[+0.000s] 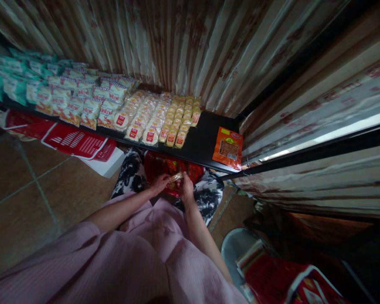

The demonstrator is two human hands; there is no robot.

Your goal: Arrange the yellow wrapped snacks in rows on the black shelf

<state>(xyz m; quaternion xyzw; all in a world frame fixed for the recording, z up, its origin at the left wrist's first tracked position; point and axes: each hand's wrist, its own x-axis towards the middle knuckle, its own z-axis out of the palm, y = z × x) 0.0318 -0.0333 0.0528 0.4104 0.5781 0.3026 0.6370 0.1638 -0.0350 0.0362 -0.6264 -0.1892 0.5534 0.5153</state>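
Above my lap, my left hand [160,184] and my right hand [186,187] grip a small wrapped snack [176,177] from its two ends. It looks pale yellow in clear film; its label cannot be read. Under both hands, between my knees, sits a red basket [149,168] with orange and red packets inside, partly hidden by my hands and the shelf. On the black shelf [205,135] just ahead stand rows of small yellow packaged cakes [176,122] and round white wrapped crackers [150,136].
Farther left along the shelf are striped snack bags [90,112] and teal bags [15,86]. An orange packet [228,147] lies at its right end. Red baskets [77,141] are below the shelf, and a grey tub [237,245] stands at lower right. Curtains [190,46] hang behind.
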